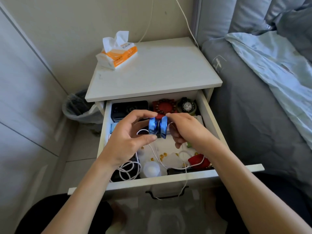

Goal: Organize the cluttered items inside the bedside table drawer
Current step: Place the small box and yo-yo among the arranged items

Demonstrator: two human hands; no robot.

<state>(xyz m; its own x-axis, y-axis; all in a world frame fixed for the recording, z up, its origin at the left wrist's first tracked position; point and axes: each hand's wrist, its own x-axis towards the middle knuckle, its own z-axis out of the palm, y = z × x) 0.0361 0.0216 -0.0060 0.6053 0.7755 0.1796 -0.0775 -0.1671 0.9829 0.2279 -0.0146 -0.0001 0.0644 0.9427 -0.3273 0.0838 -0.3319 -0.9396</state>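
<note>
A shiny blue yo-yo is held above the open drawer of the white bedside table. My left hand grips its left half between thumb and fingers. My right hand pinches its right half from the other side. Its white string hangs down into the drawer. Inside lie a black box, a red bead bracelet, a black watch, coiled white cables, a white round lid, a red pouch and several small amber beads.
A tissue pack lies at the back left of the table top. A lined waste bin stands on the floor to the left. A bed with grey bedding borders the right side. One cable hangs over the drawer handle.
</note>
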